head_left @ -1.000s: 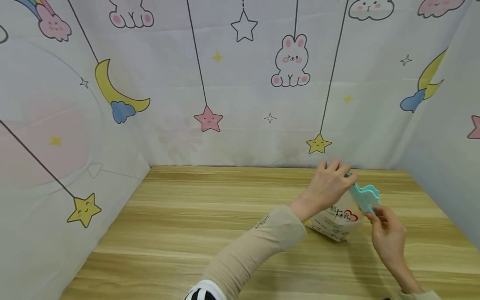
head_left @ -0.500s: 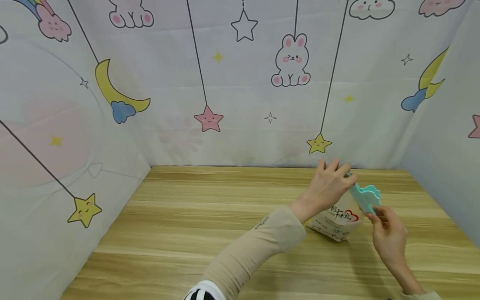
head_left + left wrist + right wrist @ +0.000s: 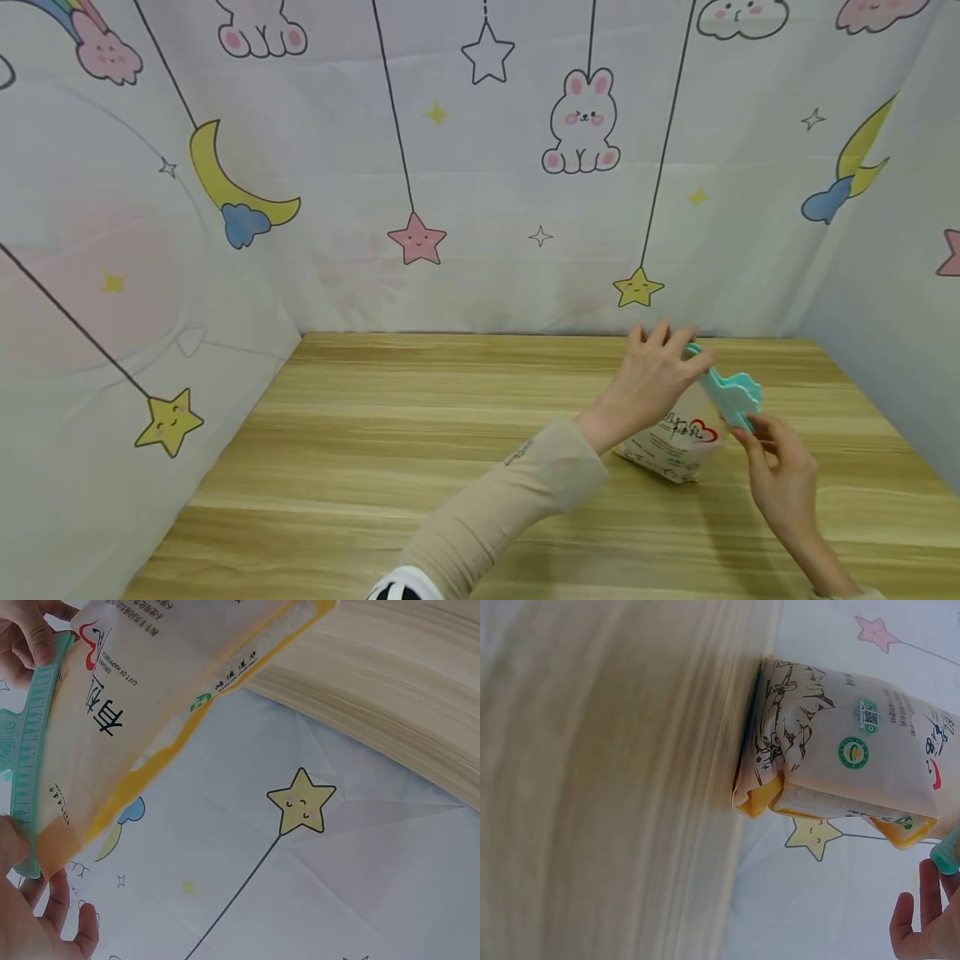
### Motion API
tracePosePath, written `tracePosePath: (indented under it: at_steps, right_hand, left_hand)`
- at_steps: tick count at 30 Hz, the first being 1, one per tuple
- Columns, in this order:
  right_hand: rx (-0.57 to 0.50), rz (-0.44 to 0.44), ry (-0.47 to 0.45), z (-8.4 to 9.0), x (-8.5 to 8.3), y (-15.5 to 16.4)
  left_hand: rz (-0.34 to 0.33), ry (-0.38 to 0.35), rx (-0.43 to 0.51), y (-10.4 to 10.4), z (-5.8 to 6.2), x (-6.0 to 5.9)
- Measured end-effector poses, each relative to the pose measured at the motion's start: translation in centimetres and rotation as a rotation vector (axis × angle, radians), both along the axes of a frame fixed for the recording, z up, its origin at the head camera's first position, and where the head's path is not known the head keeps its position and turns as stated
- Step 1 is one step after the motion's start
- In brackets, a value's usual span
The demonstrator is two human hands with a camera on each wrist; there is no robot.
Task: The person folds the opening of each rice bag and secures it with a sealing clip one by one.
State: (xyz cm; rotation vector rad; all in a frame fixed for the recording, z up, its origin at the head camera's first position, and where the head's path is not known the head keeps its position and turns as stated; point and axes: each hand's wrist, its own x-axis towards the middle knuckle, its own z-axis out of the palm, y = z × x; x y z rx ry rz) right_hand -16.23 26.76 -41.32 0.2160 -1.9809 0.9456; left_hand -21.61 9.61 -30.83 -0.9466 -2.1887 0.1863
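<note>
A white and yellow packaged bag (image 3: 671,454) with a red heart and dark printed characters stands on the table. Along its top edge lies a teal sealing clip (image 3: 731,398) with wavy handle plates; the left wrist view shows the clip (image 3: 39,757) spanning the bag's width. My left hand (image 3: 652,375) pinches the far end of the clip by the bag's corner, other fingers spread. At the near end my right hand (image 3: 783,475) pinches the clip between thumb and fingers. In the right wrist view, the bag's lower part (image 3: 840,742) rests upright on the tabletop.
The wooden table (image 3: 390,467) extends to the left and front of the bag. A white curtain (image 3: 480,183) printed with stars, moons and rabbits stands behind the table and along both sides.
Both hands have shifted only slightly, the left a little leftward and the right a little down and right. The clip's wavy plates look slightly further apart. The bag stays in place.
</note>
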Motion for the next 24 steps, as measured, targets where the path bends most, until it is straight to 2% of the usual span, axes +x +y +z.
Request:
tracePosePath:
  at_steps: [13, 21, 24]
  right_hand:
    - [0.029, 0.016, 0.004, -0.2, 0.2, 0.3]
    - [0.036, 0.015, 0.002, -0.1, 0.4, 0.4]
    - [0.042, 0.018, -0.003, -0.2, 0.5, 0.4]
  left_hand:
    - [-0.010, -0.079, 0.051, -0.7, -0.2, 0.2]
    - [-0.064, -0.093, 0.227, -1.4, -0.8, 0.3]
    - [-0.069, -0.130, 0.271, -1.8, -1.2, 0.6]
